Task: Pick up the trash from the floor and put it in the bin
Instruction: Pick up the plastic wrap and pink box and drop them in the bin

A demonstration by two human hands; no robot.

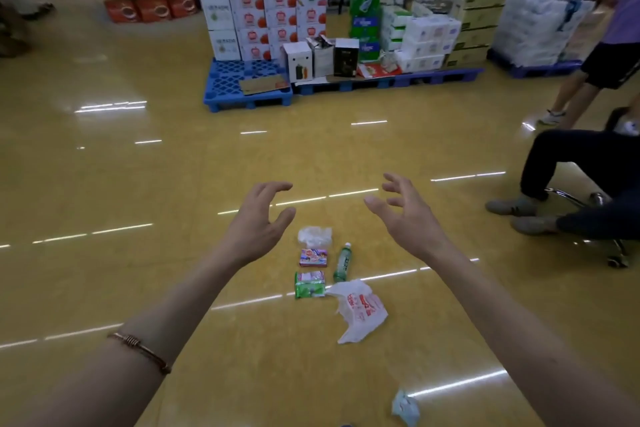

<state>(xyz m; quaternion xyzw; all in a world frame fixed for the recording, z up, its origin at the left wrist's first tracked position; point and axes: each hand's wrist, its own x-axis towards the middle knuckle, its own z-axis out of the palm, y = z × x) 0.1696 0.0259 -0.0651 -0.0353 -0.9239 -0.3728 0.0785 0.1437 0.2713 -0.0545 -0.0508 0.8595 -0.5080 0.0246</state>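
- Left hand point(258, 218) is held out over the floor point(104, 184), fingers spread and loosely bent, thumb apart; it holds nothing; a bracelet point(140, 350) sits on that forearm
- Right hand point(407, 215) is held out the same way, fingers splayed and slightly curled; nothing in it; neither hand touches any trash
- The trash lies on the floor, in view between the two forearms and nearer than the hands: a clear crumpled wrap point(314, 236); just below it a pink box point(313, 257); below that a green packet point(310, 284)
- A green bottle point(343, 262) lies on its side just right of the box, cap pointing away
- A white bag point(360, 310) with red print lies crumpled beside the packet, to its right
- A pale blue wad point(405, 407) lies apart from the rest, near the bottom edge
- Beyond: a blue pallet point(242, 90) stacked with cartons point(263, 21); at right a seated person point(571, 163) and a standing person point(609, 45)
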